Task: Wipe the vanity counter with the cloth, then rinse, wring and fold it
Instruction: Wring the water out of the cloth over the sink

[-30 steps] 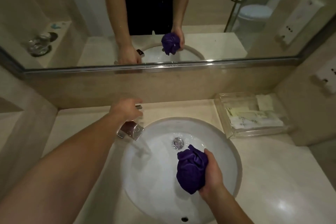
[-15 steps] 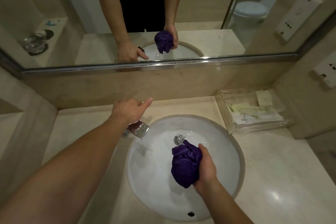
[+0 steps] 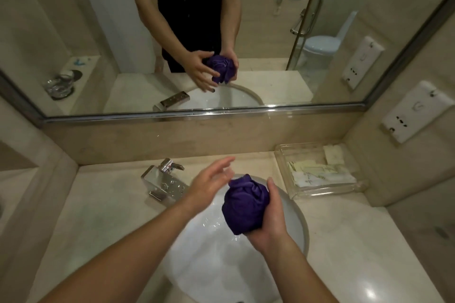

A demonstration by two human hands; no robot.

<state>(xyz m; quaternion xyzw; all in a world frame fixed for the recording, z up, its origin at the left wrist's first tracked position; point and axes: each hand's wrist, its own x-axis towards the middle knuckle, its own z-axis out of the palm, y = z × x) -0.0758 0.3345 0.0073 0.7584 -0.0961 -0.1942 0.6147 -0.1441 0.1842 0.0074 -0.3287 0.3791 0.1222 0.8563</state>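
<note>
A purple cloth [image 3: 243,204], bunched into a wet ball, is held above the white sink basin [image 3: 197,253]. My right hand [image 3: 269,224] grips it from the right and below. My left hand [image 3: 209,186] is just left of the cloth with its fingers spread, slightly blurred and close to the cloth; whether it touches is unclear. The beige vanity counter [image 3: 105,206] surrounds the basin. Drops of water lie in the basin under the cloth.
A chrome faucet [image 3: 165,181] stands at the basin's back left with no water running. A clear plastic tray [image 3: 317,171] of packets sits at the back right. The mirror [image 3: 221,32] spans the back wall. A socket panel [image 3: 416,110] hangs on the right wall.
My left hand has left the faucet handle and come across to the cloth. The water has stopped. My right hand has lifted the cloth higher over the basin.
</note>
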